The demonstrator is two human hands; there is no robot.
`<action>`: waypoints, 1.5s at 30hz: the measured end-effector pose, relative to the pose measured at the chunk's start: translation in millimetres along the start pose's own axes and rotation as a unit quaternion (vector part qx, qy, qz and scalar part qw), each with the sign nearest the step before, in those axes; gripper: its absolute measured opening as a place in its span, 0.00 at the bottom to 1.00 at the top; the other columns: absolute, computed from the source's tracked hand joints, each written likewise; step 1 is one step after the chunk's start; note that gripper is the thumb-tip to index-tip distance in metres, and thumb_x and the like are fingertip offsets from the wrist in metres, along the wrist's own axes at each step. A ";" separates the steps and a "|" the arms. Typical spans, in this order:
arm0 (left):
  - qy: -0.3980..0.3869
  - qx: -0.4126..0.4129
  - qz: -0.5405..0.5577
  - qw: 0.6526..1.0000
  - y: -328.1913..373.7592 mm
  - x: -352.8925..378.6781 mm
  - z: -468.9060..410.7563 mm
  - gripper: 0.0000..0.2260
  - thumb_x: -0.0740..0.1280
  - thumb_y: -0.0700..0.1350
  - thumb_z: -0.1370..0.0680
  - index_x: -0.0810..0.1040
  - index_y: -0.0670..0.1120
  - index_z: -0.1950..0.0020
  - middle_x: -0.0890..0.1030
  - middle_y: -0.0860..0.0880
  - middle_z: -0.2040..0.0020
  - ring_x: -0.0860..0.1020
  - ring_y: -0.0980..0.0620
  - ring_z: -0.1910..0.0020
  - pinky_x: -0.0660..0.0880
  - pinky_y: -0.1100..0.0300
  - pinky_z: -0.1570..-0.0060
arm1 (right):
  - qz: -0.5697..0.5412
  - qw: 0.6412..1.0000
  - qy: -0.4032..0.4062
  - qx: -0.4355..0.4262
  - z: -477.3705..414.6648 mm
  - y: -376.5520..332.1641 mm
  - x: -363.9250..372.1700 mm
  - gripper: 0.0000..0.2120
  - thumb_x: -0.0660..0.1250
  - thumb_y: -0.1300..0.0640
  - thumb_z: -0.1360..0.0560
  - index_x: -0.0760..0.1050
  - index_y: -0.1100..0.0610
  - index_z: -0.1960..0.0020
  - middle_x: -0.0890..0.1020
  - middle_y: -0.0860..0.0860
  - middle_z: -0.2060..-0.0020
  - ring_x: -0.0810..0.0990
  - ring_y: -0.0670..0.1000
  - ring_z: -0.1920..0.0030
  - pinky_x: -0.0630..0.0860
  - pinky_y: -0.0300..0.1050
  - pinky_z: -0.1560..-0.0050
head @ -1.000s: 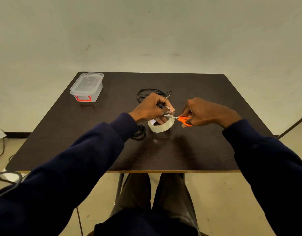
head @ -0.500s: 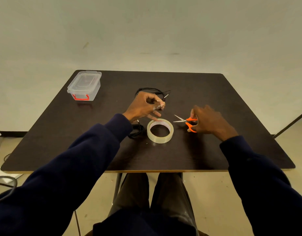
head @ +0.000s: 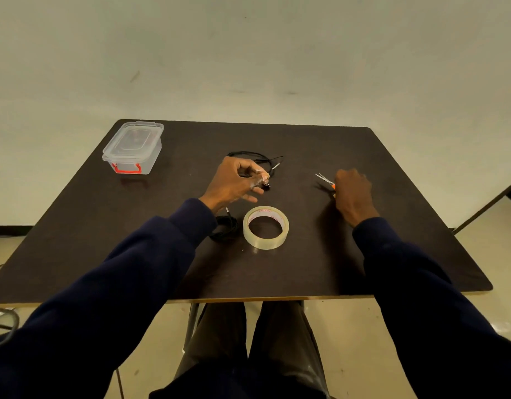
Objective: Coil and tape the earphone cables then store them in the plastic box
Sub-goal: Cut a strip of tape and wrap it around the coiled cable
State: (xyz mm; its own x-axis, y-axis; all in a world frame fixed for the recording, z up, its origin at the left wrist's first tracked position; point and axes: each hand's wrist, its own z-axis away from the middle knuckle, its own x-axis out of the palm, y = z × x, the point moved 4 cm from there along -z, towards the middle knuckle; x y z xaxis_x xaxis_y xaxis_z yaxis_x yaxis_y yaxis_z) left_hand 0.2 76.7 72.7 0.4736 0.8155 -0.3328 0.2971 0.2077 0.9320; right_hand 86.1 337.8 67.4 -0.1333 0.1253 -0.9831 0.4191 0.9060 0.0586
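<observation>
Taping step: left hand (head: 234, 182) pinches a cut clear tape strip (head: 260, 178), right hand (head: 353, 191) covers orange-handled scissors (head: 324, 179) (grip can't tell); coiled black earphone cable (head: 225, 228) lies by left sleeve (head: 191, 223), so next, free the right hand and wrap strip round it.

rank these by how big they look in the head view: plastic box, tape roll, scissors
1. plastic box, largest, though farthest away.
2. tape roll, clearly smaller.
3. scissors, smallest as seen, but the right hand covers the handles; only the blades and a bit of orange show.
</observation>
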 end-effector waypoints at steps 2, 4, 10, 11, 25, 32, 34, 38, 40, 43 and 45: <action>0.005 -0.002 -0.003 1.000 1.9 3.4 -4.8 0.11 0.74 0.41 0.22 0.83 0.40 0.41 0.86 0.41 0.47 0.88 0.47 0.57 0.86 0.50 0.61 | 0.057 0.998 -0.001 -0.026 -4.9 -7.6 0.7 0.09 0.66 0.67 0.23 0.78 0.63 0.42 0.82 0.63 0.45 0.82 0.67 0.45 0.78 0.57 0.47; 0.008 0.004 -0.008 1.000 5.0 7.3 -8.1 0.10 0.74 0.41 0.22 0.84 0.42 0.42 0.86 0.43 0.47 0.88 0.48 0.57 0.86 0.52 0.62 | 0.093 0.995 -0.012 -0.035 -6.0 -13.6 0.7 0.10 0.63 0.66 0.20 0.78 0.61 0.40 0.82 0.61 0.45 0.82 0.64 0.45 0.78 0.56 0.47; 0.039 0.018 -0.009 0.999 9.0 5.1 -17.0 0.09 0.73 0.41 0.21 0.84 0.41 0.43 0.86 0.43 0.48 0.88 0.49 0.55 0.86 0.53 0.60 | -0.020 0.998 -0.013 -0.061 28.0 -35.6 -5.7 0.16 0.66 0.65 0.23 0.78 0.61 0.36 0.80 0.61 0.39 0.78 0.62 0.39 0.77 0.56 0.40; 0.043 0.018 -0.006 0.999 8.9 3.3 -18.1 0.09 0.73 0.40 0.21 0.83 0.40 0.42 0.86 0.43 0.47 0.88 0.49 0.54 0.86 0.53 0.60 | -0.119 0.986 -0.045 -0.105 41.8 -45.5 -6.3 0.19 0.68 0.64 0.25 0.78 0.58 0.34 0.80 0.59 0.38 0.78 0.60 0.39 0.78 0.55 0.40; 0.068 -0.018 0.030 0.997 1.2 -24.8 -8.3 0.06 0.72 0.39 0.20 0.84 0.42 0.43 0.87 0.44 0.50 0.88 0.49 0.52 0.86 0.49 0.53 | -0.201 0.966 0.097 -0.131 43.9 -20.9 15.6 0.07 0.73 0.62 0.24 0.83 0.58 0.46 0.73 0.56 0.41 0.73 0.58 0.42 0.79 0.55 0.56; 0.064 -0.037 0.069 0.995 -7.5 -41.2 11.0 0.10 0.73 0.45 0.20 0.85 0.42 0.42 0.88 0.45 0.50 0.87 0.46 0.51 0.85 0.48 0.51 | -0.127 0.988 0.085 0.019 -17.0 25.6 28.8 0.12 0.70 0.61 0.20 0.82 0.60 0.38 0.71 0.60 0.39 0.72 0.61 0.37 0.80 0.57 0.44; 0.073 -0.037 0.084 0.993 -8.6 -47.1 16.4 0.10 0.73 0.45 0.21 0.85 0.41 0.42 0.88 0.44 0.50 0.87 0.45 0.50 0.85 0.48 0.51 | -0.138 0.987 0.072 0.037 -21.3 30.0 30.4 0.16 0.72 0.58 0.22 0.81 0.58 0.35 0.71 0.60 0.38 0.71 0.62 0.36 0.80 0.60 0.43; 0.092 -0.055 0.129 0.986 -12.9 -55.5 26.2 0.10 0.73 0.44 0.21 0.85 0.40 0.42 0.88 0.43 0.50 0.87 0.42 0.50 0.85 0.47 0.49 | -0.136 0.984 0.102 0.045 -8.7 23.5 25.7 0.23 0.74 0.56 0.23 0.76 0.59 0.30 0.71 0.59 0.34 0.70 0.62 0.33 0.77 0.60 0.38; 0.097 -0.064 0.150 0.982 -13.6 -58.4 32.4 0.11 0.73 0.44 0.21 0.85 0.40 0.42 0.88 0.42 0.49 0.87 0.42 0.49 0.85 0.47 0.48 | -0.187 0.968 0.170 0.002 4.7 5.4 15.1 0.21 0.74 0.56 0.23 0.77 0.58 0.32 0.73 0.59 0.34 0.71 0.60 0.33 0.77 0.58 0.37; 0.096 -0.082 0.180 0.976 -14.1 -60.6 40.9 0.11 0.73 0.44 0.21 0.85 0.39 0.42 0.88 0.41 0.49 0.87 0.41 0.48 0.84 0.48 0.47 | -0.354 0.905 0.212 -0.099 26.3 -44.4 -5.4 0.11 0.73 0.58 0.21 0.83 0.58 0.40 0.83 0.54 0.45 0.81 0.51 0.44 0.79 0.46 0.43; 0.092 -0.096 0.197 0.971 -14.4 -60.5 45.4 0.11 0.72 0.43 0.21 0.85 0.39 0.42 0.88 0.40 0.49 0.87 0.40 0.48 0.84 0.48 0.46 | -0.485 0.854 0.144 -0.120 38.1 -82.5 -15.8 0.07 0.73 0.57 0.22 0.85 0.56 0.45 0.86 0.49 0.52 0.84 0.44 0.54 0.82 0.41 0.51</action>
State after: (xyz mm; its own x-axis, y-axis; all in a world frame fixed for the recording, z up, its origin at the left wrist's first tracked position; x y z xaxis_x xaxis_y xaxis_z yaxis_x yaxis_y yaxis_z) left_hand 4.9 -0.2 72.9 0.3568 0.9315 0.0701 -0.0463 -0.0573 0.9973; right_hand 87.9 245.7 71.5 -0.5437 -0.6690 -0.5067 -0.2067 0.6919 -0.6918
